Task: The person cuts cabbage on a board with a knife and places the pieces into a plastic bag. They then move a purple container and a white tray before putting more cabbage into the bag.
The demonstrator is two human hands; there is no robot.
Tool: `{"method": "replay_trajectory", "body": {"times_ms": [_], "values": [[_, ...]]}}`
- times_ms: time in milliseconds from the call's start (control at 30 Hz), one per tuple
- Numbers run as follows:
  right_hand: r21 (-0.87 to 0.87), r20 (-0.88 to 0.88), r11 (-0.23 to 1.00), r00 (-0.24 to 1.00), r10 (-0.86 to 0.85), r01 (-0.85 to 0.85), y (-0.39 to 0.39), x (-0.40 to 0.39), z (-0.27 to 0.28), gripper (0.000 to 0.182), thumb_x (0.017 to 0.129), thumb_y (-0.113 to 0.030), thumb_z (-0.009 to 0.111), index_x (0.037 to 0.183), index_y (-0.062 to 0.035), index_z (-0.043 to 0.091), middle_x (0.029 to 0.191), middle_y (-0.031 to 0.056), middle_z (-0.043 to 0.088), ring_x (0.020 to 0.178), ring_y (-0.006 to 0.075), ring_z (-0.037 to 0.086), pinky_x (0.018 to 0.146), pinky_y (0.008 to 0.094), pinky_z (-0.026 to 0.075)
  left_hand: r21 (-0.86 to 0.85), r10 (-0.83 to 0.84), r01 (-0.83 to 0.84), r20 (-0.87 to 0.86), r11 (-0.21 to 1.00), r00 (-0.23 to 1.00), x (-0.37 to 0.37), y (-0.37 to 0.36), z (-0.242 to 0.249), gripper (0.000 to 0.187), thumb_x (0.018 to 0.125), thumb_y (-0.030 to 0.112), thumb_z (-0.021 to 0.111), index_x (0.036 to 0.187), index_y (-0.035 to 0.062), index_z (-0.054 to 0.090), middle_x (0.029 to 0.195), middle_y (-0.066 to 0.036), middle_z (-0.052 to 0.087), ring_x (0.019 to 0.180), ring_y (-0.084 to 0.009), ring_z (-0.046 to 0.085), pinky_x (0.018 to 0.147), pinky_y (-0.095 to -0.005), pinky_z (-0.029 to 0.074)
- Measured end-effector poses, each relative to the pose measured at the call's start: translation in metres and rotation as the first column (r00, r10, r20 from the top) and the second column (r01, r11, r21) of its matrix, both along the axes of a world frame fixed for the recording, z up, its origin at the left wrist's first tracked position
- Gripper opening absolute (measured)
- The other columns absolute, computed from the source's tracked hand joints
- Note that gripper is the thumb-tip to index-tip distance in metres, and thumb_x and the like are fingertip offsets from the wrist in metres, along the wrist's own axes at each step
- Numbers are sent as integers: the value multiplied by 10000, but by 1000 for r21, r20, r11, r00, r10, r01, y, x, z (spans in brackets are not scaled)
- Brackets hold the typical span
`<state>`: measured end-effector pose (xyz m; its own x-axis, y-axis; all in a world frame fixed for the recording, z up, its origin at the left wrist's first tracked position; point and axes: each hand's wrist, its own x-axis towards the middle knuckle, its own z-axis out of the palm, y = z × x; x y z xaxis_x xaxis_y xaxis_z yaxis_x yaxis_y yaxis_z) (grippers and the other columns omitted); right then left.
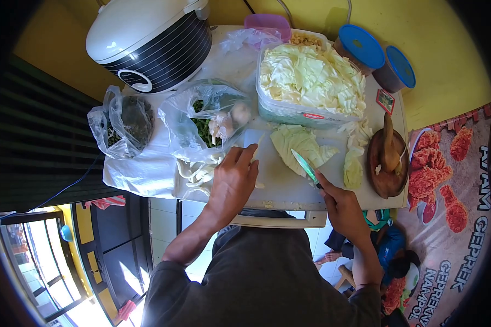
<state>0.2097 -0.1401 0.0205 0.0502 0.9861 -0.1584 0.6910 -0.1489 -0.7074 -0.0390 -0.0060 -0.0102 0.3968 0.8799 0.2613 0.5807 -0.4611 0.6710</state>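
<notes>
Standing beside a yellow wall (436,65), the table (371,201) holds cabbage (311,79).

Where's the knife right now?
Head view, just right of centre: the knife is in the right hand, blade pointing over the cabbage piece, left of the wooden bowl.

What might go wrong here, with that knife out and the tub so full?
The cabbage leaf may slide under the knife in the right hand, since the left hand isn't steadying it. The tub is heaped with cut cabbage, so a bump could spill some. The wooden bowl sits near the table's edge and might get knocked off.
</notes>
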Motion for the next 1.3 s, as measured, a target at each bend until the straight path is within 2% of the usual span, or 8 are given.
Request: {"method": "replay_trajectory", "body": {"times_ms": [67,433,600,733,833,933,1167,1300], "values": [[18,-3,1000,1000,-6,6,0,-1,-2,586,973,33,594,1538,-103,529,927,275,711,829,437,717,775,464,560,-4,-20,20,35,1000,999,-13,-1,13,329,903,-5,707,1230,8,681,985,-182,661,872,-365,693,746,-465,579],[13,-5,1000,1000,4,-4,-2,0,-2,571,989,27,578,1540,-118,531,998,305,719,855,419,730,807,380,553,115,-150,181,-237,977,960,-47,26,19,331,797,-63,656,1122,-22,704,994,-178,693,957,-361,672,830,-438,571],[98,-76,993,996,-53,60,-8,-2,-1,543,1018,13,562,1543,-118,531,851,237,673,668,252,598,706,332,502,146,-132,184,-305,972,943,-27,23,34,258,877,27,750,1133,6,734,1037,-150,720,970,-342,696,833,-433,580],[63,-106,985,982,-155,163,-15,-1,2,527,1037,4,549,1548,-117,527,723,133,527,645,123,421,625,282,427,177,-225,264,-211,948,951,4,16,22,388,849,85,801,1220,20,708,1132,-142,695,1044,-339,668,902,-449,559],[77,-80,985,986,-147,153,-18,2,-4,529,1038,6,543,1554,-109,520,704,87,479,637,102,417,603,272,412,137,-267,307,-250,942,931,27,11,17,516,815,140,838,1305,72,689,1293,-132,643,1184,-324,618,996,-464,507],[112,-66,968,973,-219,226,-23,3,-8,497,1060,-58,564,1552,-102,508,829,246,673,629,307,610,691,357,520,257,-362,431,-275,865,891,42,12,12,537,793,135,835,1313,122,702,1355,-119,623,1267,-305,581,1037,-456,467],[92,-53,937,941,-334,337,-27,6,-5,515,1076,-111,538,1581,-76,449,761,212,624,602,251,570,637,361,489,189,-315,486,-557,853,769,22,12,22,448,850,266,787,1274,132,736,1411,-101,599,1332,-293,546,1153,-583,291],[117,-53,936,943,-328,332,-32,8,-16,515,1080,-103,526,1586,-67,439,723,180,584,598,212,538,611,344,462,150,-353,439,-394,886,849,41,12,25,418,888,348,788,1236,120,743,1354,-93,633,1321,-270,552,1161,-596,276]]}}
